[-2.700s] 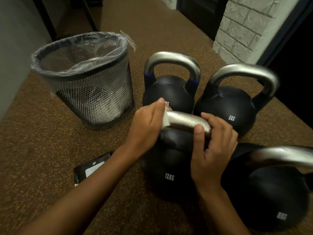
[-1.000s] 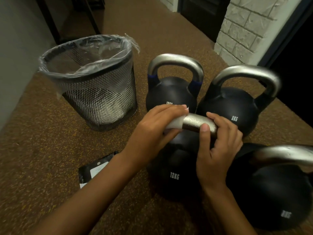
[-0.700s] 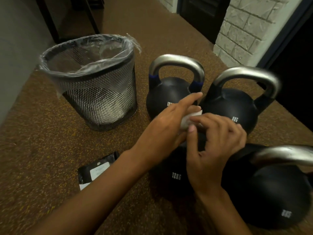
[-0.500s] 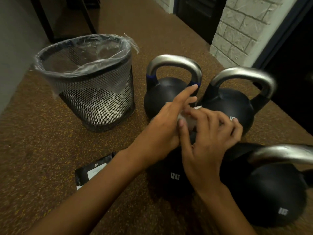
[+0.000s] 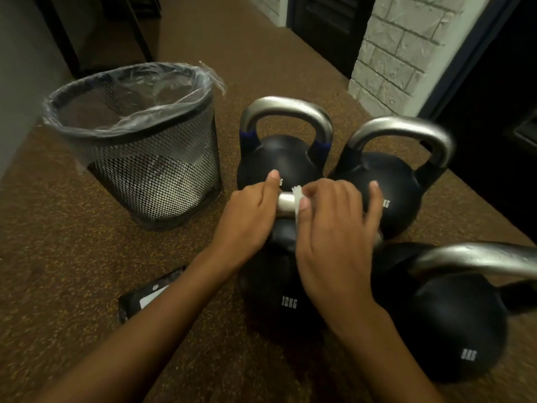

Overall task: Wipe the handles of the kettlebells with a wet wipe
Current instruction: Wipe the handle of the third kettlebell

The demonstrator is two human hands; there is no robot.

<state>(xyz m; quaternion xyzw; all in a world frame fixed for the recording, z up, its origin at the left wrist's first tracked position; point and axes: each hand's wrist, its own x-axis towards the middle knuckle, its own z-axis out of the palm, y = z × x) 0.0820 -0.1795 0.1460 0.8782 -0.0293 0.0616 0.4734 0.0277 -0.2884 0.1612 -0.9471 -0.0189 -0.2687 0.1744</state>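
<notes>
White wipe, right hand, on handle

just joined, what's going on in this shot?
A person is wiping the handle of the 12KG kettlebell nearest them. The right hand holds the white wet wipe against the handle, while the left hand grips the handle's left end. A lined mesh bin stands to the left, and a black packet lies by the left forearm.

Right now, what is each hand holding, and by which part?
The left hand grips the handle of the 12 kg kettlebell at its left end; the right hand holds the wet wipe wrapped round the handle's middle.
</notes>
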